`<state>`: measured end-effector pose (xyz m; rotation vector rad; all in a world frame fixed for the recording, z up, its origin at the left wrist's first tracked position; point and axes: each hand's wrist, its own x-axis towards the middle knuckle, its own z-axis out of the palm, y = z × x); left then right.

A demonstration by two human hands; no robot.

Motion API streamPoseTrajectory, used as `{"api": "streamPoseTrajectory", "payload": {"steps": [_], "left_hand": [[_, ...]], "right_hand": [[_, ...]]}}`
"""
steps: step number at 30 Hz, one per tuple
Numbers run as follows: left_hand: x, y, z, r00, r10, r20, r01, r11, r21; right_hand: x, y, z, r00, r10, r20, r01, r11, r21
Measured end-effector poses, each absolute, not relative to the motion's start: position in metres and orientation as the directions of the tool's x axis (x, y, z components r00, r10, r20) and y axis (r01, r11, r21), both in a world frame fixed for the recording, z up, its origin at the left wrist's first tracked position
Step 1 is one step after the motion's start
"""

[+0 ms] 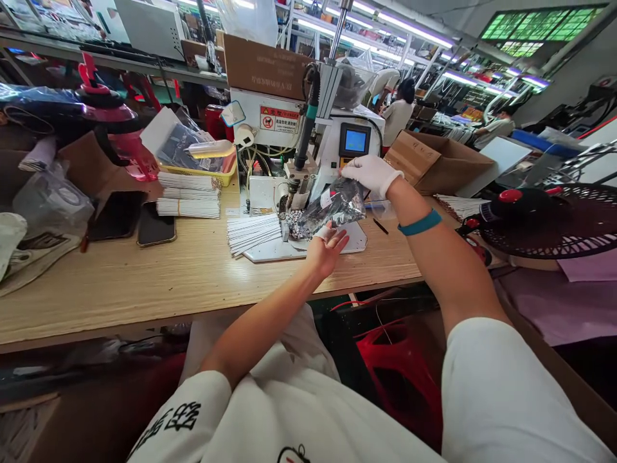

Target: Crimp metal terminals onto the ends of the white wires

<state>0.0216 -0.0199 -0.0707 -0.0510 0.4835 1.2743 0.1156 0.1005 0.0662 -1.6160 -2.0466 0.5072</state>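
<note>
A shiny plastic bag with a white label is tilted over the machine's white base plate. My right hand, in a white glove, grips its upper end. My left hand is palm up at the bag's lower edge, fingers spread, with a white covering on one finger; whether it bears any weight is unclear. A heap of small pale parts lies at the bag's lower end, by the press head. Beside the heap, a fan of thin white strips or wires rests on the plate.
Bundled white strips, two phones and a yellow basket stand to the left. On the right are an open cardboard box, a black fan and a dark thin stick. Co-workers sit farther back.
</note>
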Motion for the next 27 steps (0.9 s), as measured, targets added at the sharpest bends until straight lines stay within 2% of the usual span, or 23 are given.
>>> {"api": "streamPoseTrajectory", "payload": {"steps": [2, 7, 10, 13, 17, 20, 24, 27], "left_hand": [[0.022, -0.018, -0.075, 0.227, 0.901, -0.37, -0.922, 0.321, 0.216], [0.018, -0.017, -0.076, 0.309, 0.892, -0.33, -0.906, 0.381, 0.183], [0.012, -0.016, -0.069, 0.358, 0.881, -0.31, -0.888, 0.424, 0.179], [0.008, -0.013, -0.061, 0.39, 0.874, -0.29, -0.865, 0.456, 0.21], [0.01, -0.013, -0.052, 0.413, 0.875, -0.253, -0.833, 0.475, 0.284], [0.017, -0.02, -0.054, 0.403, 0.888, -0.222, -0.813, 0.458, 0.359], [0.024, -0.03, -0.07, 0.331, 0.923, -0.199, -0.702, 0.381, 0.602], [0.024, -0.032, -0.084, 0.253, 0.948, -0.191, -0.62, 0.311, 0.721]], "right_hand": [[0.115, 0.1, 0.068, -0.181, 0.975, 0.132, 0.792, 0.224, -0.568], [0.122, 0.097, 0.071, -0.19, 0.979, 0.073, 0.693, 0.186, -0.696], [0.126, 0.098, 0.068, -0.226, 0.971, 0.077, 0.663, 0.211, -0.718], [0.128, 0.101, 0.064, -0.202, 0.964, 0.173, 0.688, 0.266, -0.675], [0.133, 0.098, 0.068, -0.165, 0.914, 0.371, 0.717, 0.369, -0.591], [0.155, 0.086, 0.074, -0.183, 0.884, 0.43, 0.656, 0.435, -0.617], [0.203, 0.061, 0.063, -0.227, 0.914, 0.336, 0.62, 0.401, -0.674], [0.232, 0.043, 0.035, -0.222, 0.972, 0.075, 0.606, 0.198, -0.77]]}}
